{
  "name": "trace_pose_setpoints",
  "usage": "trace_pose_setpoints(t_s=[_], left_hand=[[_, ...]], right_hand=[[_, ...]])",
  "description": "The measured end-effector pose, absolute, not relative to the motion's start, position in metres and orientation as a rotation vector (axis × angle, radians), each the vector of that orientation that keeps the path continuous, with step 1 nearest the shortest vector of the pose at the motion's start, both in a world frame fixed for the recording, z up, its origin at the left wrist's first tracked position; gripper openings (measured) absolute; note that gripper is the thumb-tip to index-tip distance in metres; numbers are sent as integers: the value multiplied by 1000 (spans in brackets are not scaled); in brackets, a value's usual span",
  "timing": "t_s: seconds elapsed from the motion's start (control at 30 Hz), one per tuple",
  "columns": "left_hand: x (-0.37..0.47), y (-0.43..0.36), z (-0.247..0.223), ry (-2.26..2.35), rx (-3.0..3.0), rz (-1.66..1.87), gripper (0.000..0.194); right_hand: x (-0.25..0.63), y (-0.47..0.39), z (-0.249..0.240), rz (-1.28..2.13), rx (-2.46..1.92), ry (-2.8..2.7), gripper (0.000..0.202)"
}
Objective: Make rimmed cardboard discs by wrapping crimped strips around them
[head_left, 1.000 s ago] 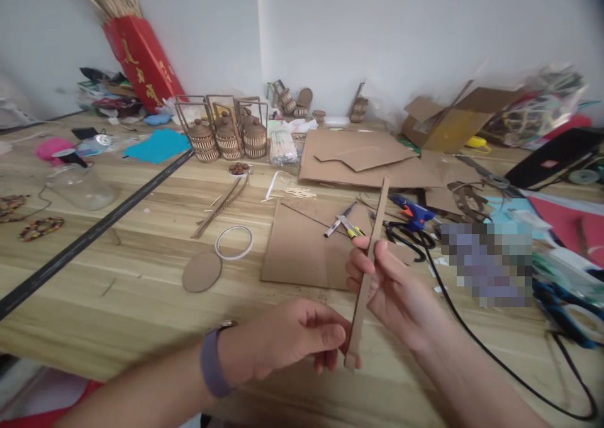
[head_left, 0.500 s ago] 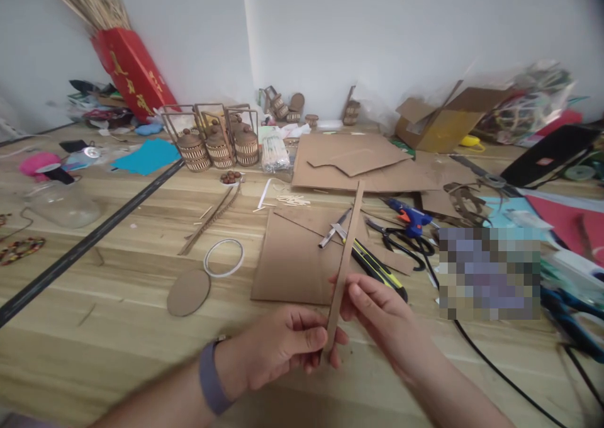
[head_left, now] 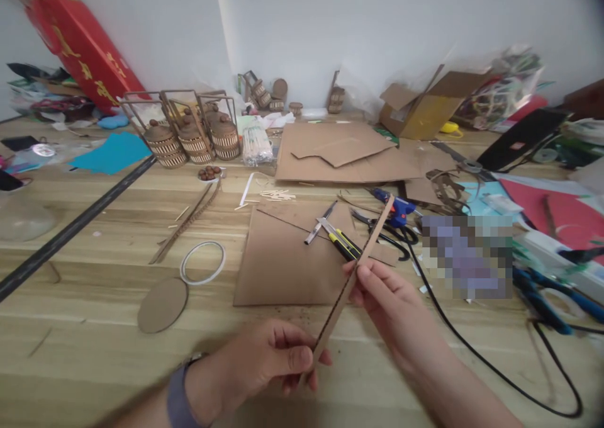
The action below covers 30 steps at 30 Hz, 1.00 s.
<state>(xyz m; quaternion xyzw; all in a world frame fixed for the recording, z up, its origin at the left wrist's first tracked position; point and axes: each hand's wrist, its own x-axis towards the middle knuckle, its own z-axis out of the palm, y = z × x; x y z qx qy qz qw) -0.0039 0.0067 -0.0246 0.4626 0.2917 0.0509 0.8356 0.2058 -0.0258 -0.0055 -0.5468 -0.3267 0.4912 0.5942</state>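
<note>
A narrow cardboard strip [head_left: 340, 302] slants up to the right between my hands, its corrugated edge showing. My left hand [head_left: 271, 359] pinches its lower end between thumb and fingers. Farther up the strip, my right hand [head_left: 384, 296] grips it near the middle. Behind it lies a cardboard sheet [head_left: 283, 264] with a yellow-and-black utility knife [head_left: 342, 242] and a slim dark-and-silver pen-like tool [head_left: 321, 223] on it. To the left rest a cardboard disc [head_left: 163, 305] and a white ring [head_left: 202, 263].
A blue glue gun [head_left: 401, 211] and black-handled scissors [head_left: 391, 236] lie right of the sheet, with a black cord [head_left: 453, 327] curving forward. Small lidded baskets [head_left: 189, 138], larger cardboard [head_left: 340, 154] and an open carton [head_left: 425, 107] stand toward the wall.
The strip has tilted further to the right, showing more of its corrugated edge. My hands have moved apart, the right one going up and right. The camera view has shifted rightward.
</note>
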Motion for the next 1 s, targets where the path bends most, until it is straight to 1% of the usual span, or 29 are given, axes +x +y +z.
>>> trace_pose_setpoints(t_s=[0.27,0.43,0.63,0.7,0.83,0.9,1.0], left_hand=[[-4,7,-25,651,996,80,64],[-5,7,-28,627,1028,78,62],[-5,7,-28,607,1040,96,60],[-4,7,-27,606,1045,120,59],[-2,7,-25,642,964,249,55],[-1,8,-23,656,914,353,50],[0,10,-22,663,925,508,44]], right_hand=[[211,-20,5,1187,-1152,-471,38],[211,-21,5,1207,-1150,-507,39],[212,-22,-5,1197,-1116,-532,34],[213,-22,-8,1174,-1128,-578,35],[213,-24,-10,1006,-1306,-815,40],[209,-27,-12,852,-1431,-1009,34],[200,-34,-13,601,-1452,-1392,15]])
